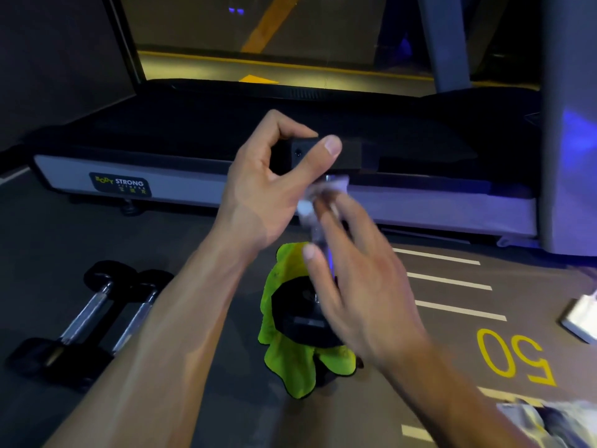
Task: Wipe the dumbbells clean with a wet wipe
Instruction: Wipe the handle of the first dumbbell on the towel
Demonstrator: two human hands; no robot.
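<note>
Two black-ended dumbbells with chrome handles point(93, 318) lie on the grey floor well left of my forearm. Below my hands, a lime-green cloth point(284, 360) sits under the upright black dumbbell point(303, 315). My left hand point(274, 182) pinches its top end; my blurred right hand point(355, 286) presses a crumpled white wet wipe point(310, 205) against its handle.
</note>
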